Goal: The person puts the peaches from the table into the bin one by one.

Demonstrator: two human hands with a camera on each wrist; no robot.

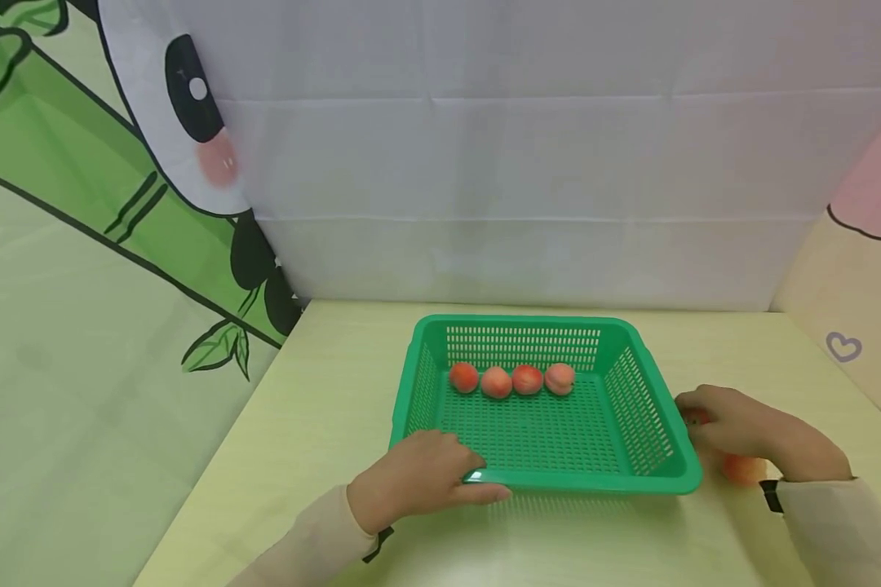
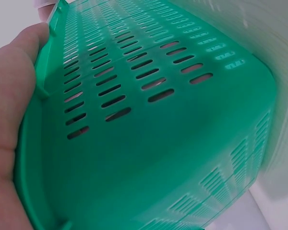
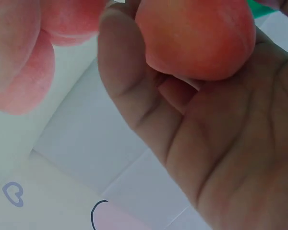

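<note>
The fingers [image 3: 120,52] of our right hand [image 1: 734,428] are curling round a peach [image 3: 199,38], holding it just outside the right wall of the green basket [image 1: 587,483]. From these fingers, the basket's hollow is lying to the left, beyond the rim. The peach is looking nearly round, showing no clear long axis; the basket is running longest from left to right. Our left hand [image 1: 426,477] is gripping the basket's near rim, left of its middle, well apart from the held peach. Right of the basket, near our right wrist, loose peaches [image 3: 14,43] are clustering. Inside it, four peaches [image 1: 496,382] are sitting in a row toward its far wall. Beneath it all, the bench [image 1: 323,391] is carrying the basket.
</note>
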